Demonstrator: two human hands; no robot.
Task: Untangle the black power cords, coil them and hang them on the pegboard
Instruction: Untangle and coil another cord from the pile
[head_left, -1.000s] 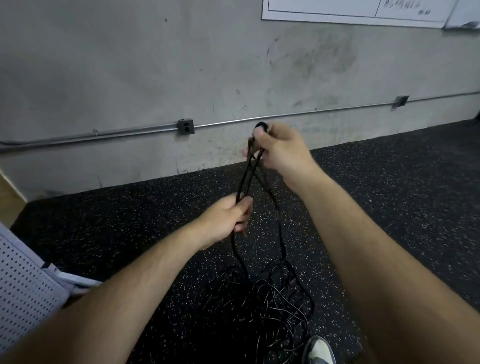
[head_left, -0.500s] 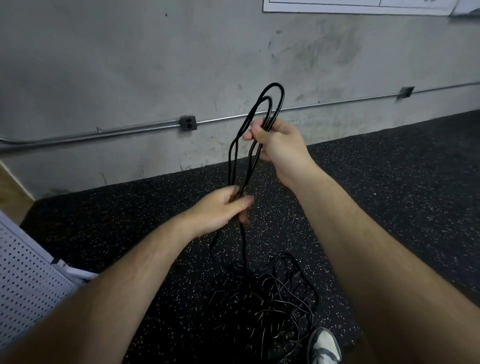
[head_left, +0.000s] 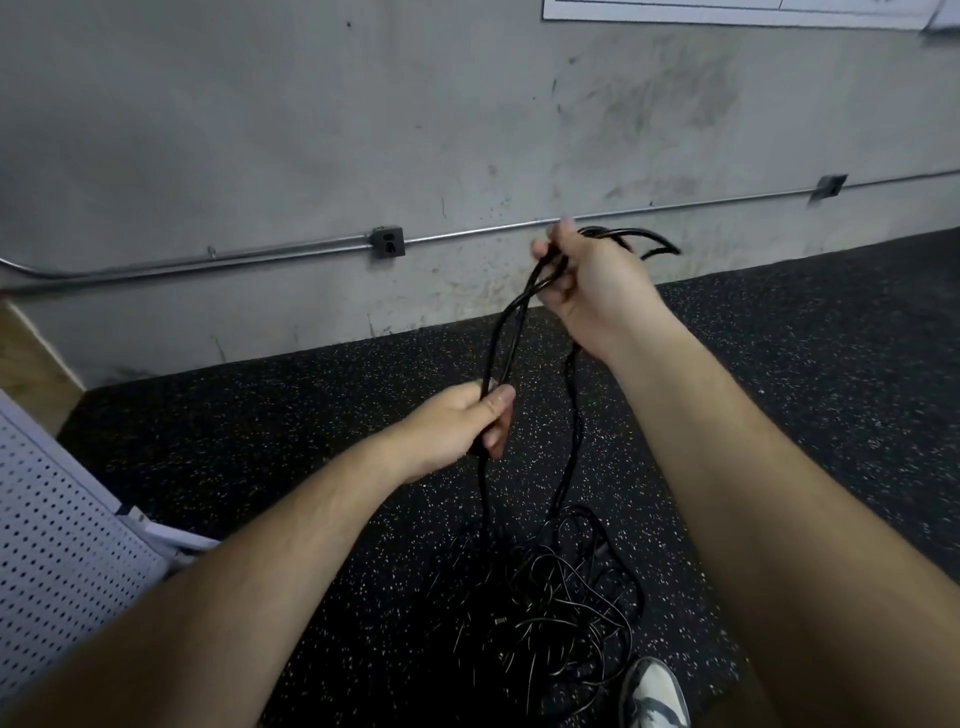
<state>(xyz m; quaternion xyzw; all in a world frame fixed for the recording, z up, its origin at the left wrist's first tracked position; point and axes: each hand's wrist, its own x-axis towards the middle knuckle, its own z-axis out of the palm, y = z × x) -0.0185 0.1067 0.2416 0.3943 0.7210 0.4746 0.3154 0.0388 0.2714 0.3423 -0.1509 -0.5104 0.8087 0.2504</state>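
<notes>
Obs. A person stands over a tangle (head_left: 561, 597) of black power cords on the speckled rubber floor (head_left: 805, 395), with a shoe (head_left: 654, 691) just beside it. The pegboard (head_left: 57, 525) leans at lower left. I can see nothing hung on the part in view.

Right hand (head_left: 587, 283): raised toward the wall, fingers curled round a bunch of strands. Short loop ends (head_left: 652, 240) stick out past it to the right.

Left hand (head_left: 457, 426): lower and nearer the body, with thumb and fingers pinched on the strands (head_left: 521, 310) that run up to the right hand. Below it one strand drops straight into the tangle. A slack strand (head_left: 571, 415) hangs from the right hand down to the same heap.

Step, as I judge it: drawing one cord out of the heap and gathering the first loops of a coil, so untangling and coiling overlap. The task is at an early stage. Most of the cord lies knotted on the floor, and there is no finished coil.

Next move calls for the left hand to slide down the strand and feed length upward. The right hand must take each new loop without dropping those it holds. A snag is likely where the strand enters the heap, and a hard pull would probably tighten knots or lift the whole mass. I cannot tell how many separate cords are in it.
</notes>
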